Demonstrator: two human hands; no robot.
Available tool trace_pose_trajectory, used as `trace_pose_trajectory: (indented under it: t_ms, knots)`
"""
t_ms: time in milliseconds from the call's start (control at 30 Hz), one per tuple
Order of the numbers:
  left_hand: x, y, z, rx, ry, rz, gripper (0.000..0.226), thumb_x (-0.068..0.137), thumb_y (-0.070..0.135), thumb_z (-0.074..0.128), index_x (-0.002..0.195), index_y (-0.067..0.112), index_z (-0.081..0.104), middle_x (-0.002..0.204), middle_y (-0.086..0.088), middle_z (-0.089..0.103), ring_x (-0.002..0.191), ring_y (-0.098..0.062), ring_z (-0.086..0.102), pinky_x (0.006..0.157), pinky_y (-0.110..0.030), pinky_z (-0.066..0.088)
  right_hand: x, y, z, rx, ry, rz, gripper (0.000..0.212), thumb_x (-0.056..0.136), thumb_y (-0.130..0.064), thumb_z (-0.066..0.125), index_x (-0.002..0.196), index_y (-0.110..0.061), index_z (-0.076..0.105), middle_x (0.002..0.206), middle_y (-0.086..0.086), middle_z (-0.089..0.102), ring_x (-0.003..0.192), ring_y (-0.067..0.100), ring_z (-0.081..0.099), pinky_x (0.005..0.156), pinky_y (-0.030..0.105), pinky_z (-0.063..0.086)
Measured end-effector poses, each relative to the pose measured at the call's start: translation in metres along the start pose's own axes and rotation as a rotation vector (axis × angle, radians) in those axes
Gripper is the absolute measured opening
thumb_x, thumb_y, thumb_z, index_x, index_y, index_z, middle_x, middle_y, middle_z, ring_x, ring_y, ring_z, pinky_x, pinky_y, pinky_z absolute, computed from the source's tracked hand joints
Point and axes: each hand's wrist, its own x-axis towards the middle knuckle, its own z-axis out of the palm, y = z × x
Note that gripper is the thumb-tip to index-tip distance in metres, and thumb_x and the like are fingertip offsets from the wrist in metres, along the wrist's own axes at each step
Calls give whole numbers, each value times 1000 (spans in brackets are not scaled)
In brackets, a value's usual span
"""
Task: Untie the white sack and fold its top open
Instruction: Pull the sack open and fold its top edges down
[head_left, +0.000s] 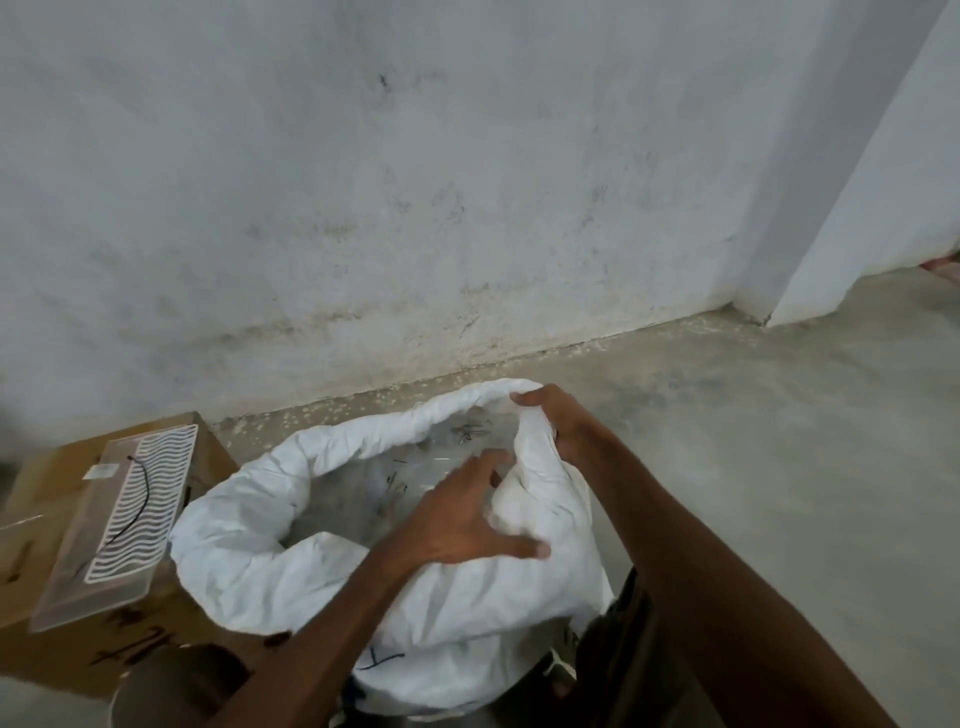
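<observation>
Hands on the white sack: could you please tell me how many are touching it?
2. The left hand rests on the near-right part of the rolled rim of the white sack; the right hand grips the rim's far right edge.

Dim, flat, diffuse light, soft faint shadows, no glare, slight motion blur, wide-angle bending at edges

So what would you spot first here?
The big white sack in the middle, its top rolled open. At its right rim the right hand grips the far edge and the left hand presses the roll. Left of it, a clear tray with wavy white lines lies on a cardboard box.
</observation>
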Motion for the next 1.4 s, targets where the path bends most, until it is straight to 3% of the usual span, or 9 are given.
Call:
trace_pose_trajectory:
  t_ms: [200, 333, 533, 767, 867, 967, 1100, 1200, 1400]
  knots:
    - [5, -16, 10, 69, 309, 98, 49, 75, 29, 71, 122, 21, 61, 111, 2, 72, 98, -20, 69, 82, -39, 58, -35, 6, 18, 87, 30, -25, 36, 97, -33, 61, 117, -3, 60, 118, 19, 65, 98, 24, 65, 79, 32, 53]
    - [8, -11, 13, 172, 477, 71, 32, 80, 18, 67, 111, 13, 65, 102, -7, 72, 90, -27, 68, 76, -36, 56, -53, 18, 41, -379, 397, 93, 99, 73, -68, 70, 144, -6, 39, 149, 18, 40, 136, 37, 41, 113, 48, 34]
    - [14, -13, 11, 153, 506, 48, 21, 87, 23, 62, 106, 13, 61, 104, -5, 68, 97, -21, 63, 84, -37, 52, -68, 26, 50, 52, 454, 12, 64, 93, -46, 63, 138, -3, 48, 139, 18, 55, 123, 38, 55, 102, 51, 50]
    - [-24, 1, 1, 91, 413, 145, 56, 93, 54, 58, 135, 18, 46, 131, 0, 57, 115, -16, 55, 97, -30, 44, -78, 2, 41, 514, 144, -12, 60, 98, -38, 41, 146, -3, 42, 147, 18, 49, 130, 38, 53, 102, 46, 48]
    - [-29, 15, 3, 210, 411, 141, 90, 72, 77, 66, 139, 23, 42, 132, 5, 48, 115, -11, 48, 96, -29, 42, -83, 1, 38, 618, 40, 1, 63, 103, -39, 27, 140, 9, 44, 115, 27, 63, 118, 40, 55, 94, 41, 44]
    - [-21, 16, 7, 332, 480, 177, 66, 75, 40, 76, 131, 15, 52, 122, -3, 56, 103, -22, 60, 81, -33, 52, -86, 5, 30, 603, -205, -112, 72, 99, -58, 29, 106, 3, 66, 81, 22, 74, 100, 37, 68, 83, 40, 50]
    - [-5, 2, 1, 446, 621, 284, 35, 72, 0, 75, 104, 6, 62, 90, -10, 67, 72, -27, 66, 53, -32, 51, -84, 23, 23, 458, -10, -145, 89, 86, -67, 53, 122, 14, 59, 107, 33, 66, 103, 43, 63, 96, 52, 48]
    - [0, -3, -5, 539, 654, 348, 35, 70, -6, 77, 95, 9, 57, 76, -8, 63, 60, -22, 61, 46, -28, 43, -96, 37, 35, 303, 258, -11, 89, 62, -69, 78, 126, -9, 58, 116, 8, 63, 104, 27, 64, 91, 47, 56]
    - [-1, -13, -10, 431, 523, 428, 41, 68, -1, 76, 102, 9, 56, 95, -8, 60, 73, -22, 61, 52, -26, 46, -100, 40, 47, 543, 126, -88, 55, 75, -25, 83, 117, 3, 64, 112, 25, 71, 105, 36, 70, 99, 46, 55]
